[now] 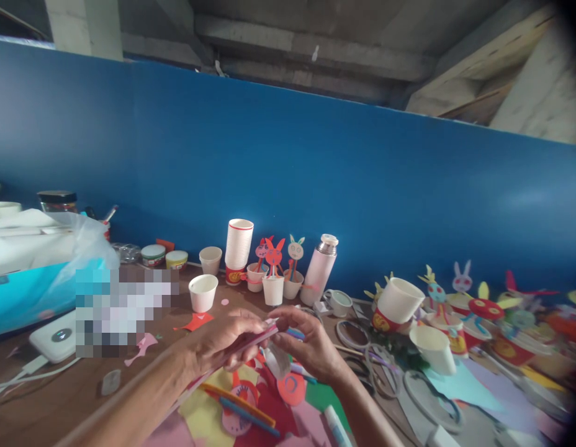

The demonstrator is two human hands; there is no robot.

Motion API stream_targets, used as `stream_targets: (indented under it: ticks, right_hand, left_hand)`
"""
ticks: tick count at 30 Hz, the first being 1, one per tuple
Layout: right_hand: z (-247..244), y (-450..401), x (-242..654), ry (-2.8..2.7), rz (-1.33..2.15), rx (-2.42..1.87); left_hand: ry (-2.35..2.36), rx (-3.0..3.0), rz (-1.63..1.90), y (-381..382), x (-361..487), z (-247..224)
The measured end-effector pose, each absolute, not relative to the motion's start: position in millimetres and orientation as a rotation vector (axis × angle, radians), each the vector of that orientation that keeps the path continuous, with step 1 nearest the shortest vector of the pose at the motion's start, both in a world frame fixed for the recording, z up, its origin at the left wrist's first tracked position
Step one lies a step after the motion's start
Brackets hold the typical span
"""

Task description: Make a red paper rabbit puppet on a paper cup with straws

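Note:
Low in the middle, my left hand point(232, 338) is closed around a long thin piece of pink paper point(257, 339), seen edge-on and apparently folded. The fingers of my right hand point(306, 341) close on its far end. Below my hands lie an orange pencil point(241, 399), a blue pencil point(248, 416) and an orange paper circle with a drawn curl point(292, 386). A pink paper rabbit face point(236, 422) is partly covered by the pencils. Under my right wrist is a glue stick point(335, 425).
A stack of paper cups point(239, 245), cups with paper rabbits point(274, 288) and a pink thermos point(319, 267) stand along the blue partition point(288, 161). Scissors point(432, 400) and more rabbit cups point(486, 310) are at right; a white power bank point(55, 335) lies left.

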State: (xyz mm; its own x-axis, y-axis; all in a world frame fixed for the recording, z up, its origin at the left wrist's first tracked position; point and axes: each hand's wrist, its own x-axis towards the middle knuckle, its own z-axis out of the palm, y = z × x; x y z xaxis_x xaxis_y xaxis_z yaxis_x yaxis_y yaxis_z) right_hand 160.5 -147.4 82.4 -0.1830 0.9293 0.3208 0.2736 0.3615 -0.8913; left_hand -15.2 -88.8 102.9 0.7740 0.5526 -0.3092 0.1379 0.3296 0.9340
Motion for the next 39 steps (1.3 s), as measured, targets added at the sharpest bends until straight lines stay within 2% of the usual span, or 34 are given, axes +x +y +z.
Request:
stream_targets:
  ticks: [8, 21, 32, 39]
  right_hand:
    - [86.0, -148.2, 161.8, -1.852, 0.488, -1.11]
    - [93.3, -150.9, 163.6, -1.94, 0.421, -1.079]
    - [97.8, -154.4, 163.7, -1.912, 0.493, -1.061]
    - [96.8, -154.5, 165.4, -1.907, 0.491, -1.141]
  left_hand:
    - [0.598, 1.135, 0.222, -79.3, -15.5, 89.2]
    - [0.474, 0.949, 0.055, -81.0, -14.0, 85.4]
    - [0.444, 0.907, 0.059, -82.8, -13.0, 77.4]
    - [0.509, 1.103, 0.144, -84.8, -11.7, 80.5]
